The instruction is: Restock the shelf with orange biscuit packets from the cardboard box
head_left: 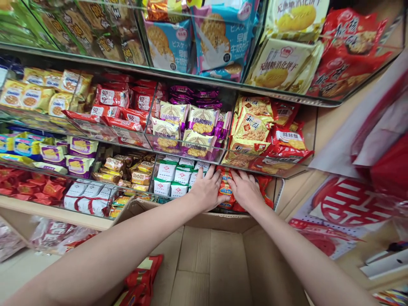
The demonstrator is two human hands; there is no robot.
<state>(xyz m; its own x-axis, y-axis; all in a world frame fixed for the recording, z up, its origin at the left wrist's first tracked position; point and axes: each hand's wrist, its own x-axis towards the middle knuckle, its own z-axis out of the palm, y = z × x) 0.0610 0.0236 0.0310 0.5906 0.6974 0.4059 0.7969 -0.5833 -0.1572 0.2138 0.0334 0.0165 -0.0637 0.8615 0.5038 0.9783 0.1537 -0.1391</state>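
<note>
Both my hands reach over a cardboard box (210, 255) into the lowest shelf compartment at the right. My left hand (206, 189) rests at the left side of a row of red packets (225, 191), its fingers spread, near white packets with green edges (180, 175). On the other side, my right hand (246, 189) lies on the same red packets with its fingers apart. The two hands are a short gap from each other, with red and orange packets showing between them. More red packets (143, 276) lie at the left inside the box.
Glass-fronted shelves (188, 148) of wrapped biscuits rise above my hands. Purple-and-cream packets (200, 121) and yellow packets (251, 123) fill the row above. Red-and-white bagged decorations (347, 204) hang at the right.
</note>
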